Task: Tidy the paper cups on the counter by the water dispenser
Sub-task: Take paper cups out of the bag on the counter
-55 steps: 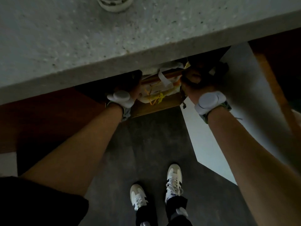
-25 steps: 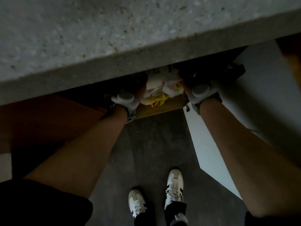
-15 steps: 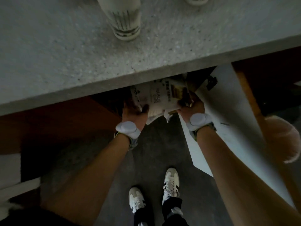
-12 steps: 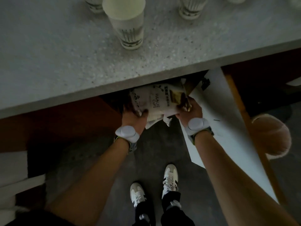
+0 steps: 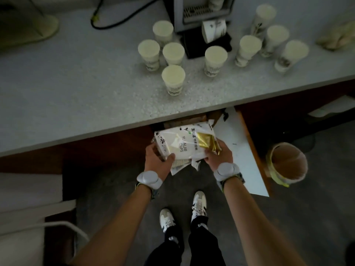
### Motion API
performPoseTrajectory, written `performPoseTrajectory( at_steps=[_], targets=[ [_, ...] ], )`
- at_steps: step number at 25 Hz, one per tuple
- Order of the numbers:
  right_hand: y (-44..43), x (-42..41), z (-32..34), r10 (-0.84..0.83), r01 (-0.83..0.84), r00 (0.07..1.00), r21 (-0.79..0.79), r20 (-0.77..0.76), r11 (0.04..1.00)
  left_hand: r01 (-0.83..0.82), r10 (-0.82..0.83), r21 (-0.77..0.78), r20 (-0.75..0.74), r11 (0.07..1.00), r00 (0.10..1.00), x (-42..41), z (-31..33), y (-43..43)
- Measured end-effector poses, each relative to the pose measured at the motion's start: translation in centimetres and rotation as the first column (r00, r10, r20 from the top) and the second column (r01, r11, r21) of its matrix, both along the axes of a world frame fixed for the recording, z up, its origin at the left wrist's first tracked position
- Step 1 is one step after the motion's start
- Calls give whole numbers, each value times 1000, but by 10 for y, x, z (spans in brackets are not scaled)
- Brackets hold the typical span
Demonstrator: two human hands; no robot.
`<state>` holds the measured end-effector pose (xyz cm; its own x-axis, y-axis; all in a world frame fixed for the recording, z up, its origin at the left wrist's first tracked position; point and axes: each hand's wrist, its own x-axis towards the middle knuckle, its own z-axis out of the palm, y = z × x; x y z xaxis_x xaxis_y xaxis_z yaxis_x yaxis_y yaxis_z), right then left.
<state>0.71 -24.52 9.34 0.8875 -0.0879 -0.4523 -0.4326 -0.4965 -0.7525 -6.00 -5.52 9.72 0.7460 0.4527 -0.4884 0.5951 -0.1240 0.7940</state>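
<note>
I hold a white plastic packet of paper cups [image 5: 184, 145], printed "CUPS" with a gold patch, just below the counter's front edge. My left hand [image 5: 156, 157] grips its left end and my right hand [image 5: 218, 154] its right end. On the grey speckled counter [image 5: 76, 89] several paper cups stand upright: a cluster at centre with the nearest cup [image 5: 173, 79], one cup [image 5: 215, 60] in front of the water dispenser [image 5: 203, 14], and several at the right [image 5: 247, 49]. One cup [image 5: 214, 31] lies on its side on the dispenser's black tray.
An open cabinet door [image 5: 242, 154] swings out to my right below the counter. A waste bin [image 5: 287, 164] stands on the floor beyond it. A black cable [image 5: 115, 18] runs across the counter's back. A cloth [image 5: 336, 37] lies at far right.
Both hands have pulled the packet out of the cabinet under the counter and lifted it toward me. My view has risen, so the counter top and its cups now show.
</note>
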Motion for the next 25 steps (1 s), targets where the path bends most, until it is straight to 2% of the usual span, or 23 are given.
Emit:
performPoseTrajectory(
  at_steps=[3, 8, 13, 17, 22, 25],
  targets=[
    [2, -19, 41, 14, -14, 1000, -42, 13, 999, 1, -1, 7, -7, 1000, 1000, -18, 39, 4],
    [16, -34, 99, -90, 96, 995, 168, -38, 981, -18, 17, 26, 29, 1000, 999, -31, 100, 16],
    [47, -15, 145, -133, 146, 989, 396, -60, 907, -82, 78, 35, 98, 996, 992, -24, 149, 40],
    [76, 16, 167, -51, 87, 995, 512, -85, 855, -128, 114, 97, 139, 987, 984, -8, 173, 64],
    [112, 56, 176, 110, -115, 993, 444, 37, 889, -198, 177, 148, 145, 969, 974, 17, 183, 99],
    [136, 72, 173, 143, -116, 990, 516, -12, 848, -185, 160, 199, 138, 962, 977, 32, 184, 126]
  ],
)
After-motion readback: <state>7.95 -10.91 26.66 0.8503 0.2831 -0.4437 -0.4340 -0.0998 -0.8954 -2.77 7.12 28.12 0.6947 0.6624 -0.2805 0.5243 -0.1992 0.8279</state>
